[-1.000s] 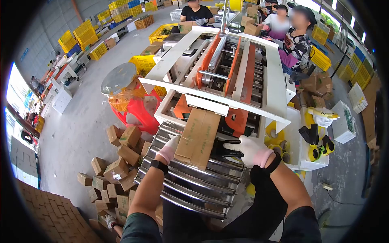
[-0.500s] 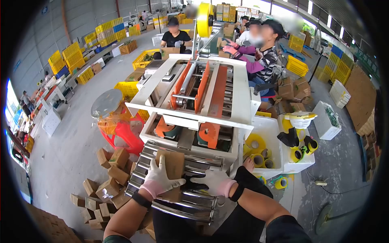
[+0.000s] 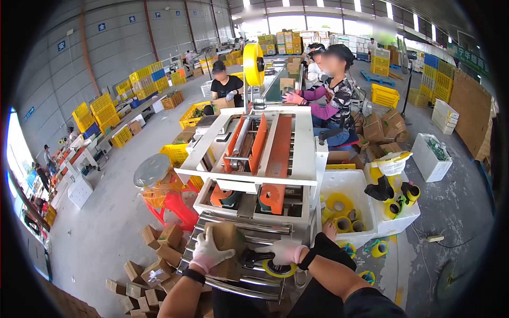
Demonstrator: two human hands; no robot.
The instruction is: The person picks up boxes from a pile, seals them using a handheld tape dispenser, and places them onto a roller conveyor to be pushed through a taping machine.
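My left hand [image 3: 208, 253], in a whitish glove, grips a brown cardboard box [image 3: 229, 238] from its left side, thumb across the face. The box rests tilted on the metal rollers [image 3: 265, 228] in front of me. My right hand [image 3: 286, 252], gloved too, is closed on a tape dispenser [image 3: 256, 258] with a black handle and a yellow tape roll below the fingers. The dispenser is just right of the box, over the rollers. Part of its handle is hidden by the hand.
A carton-sealing machine [image 3: 278, 153] stands beyond the rollers, carrying a yellow tape roll [image 3: 253, 64]. Small boxes [image 3: 159, 270] are piled on the floor at left, near a red stool [image 3: 177, 209]. A white foam bin [image 3: 344, 185] with tape rolls stands right. Co-workers sit farther back.
The view has tipped upward. The box has turned and tilted under my left hand. The dispenser's yellow roll now shows below my right hand, which stays beside the box.
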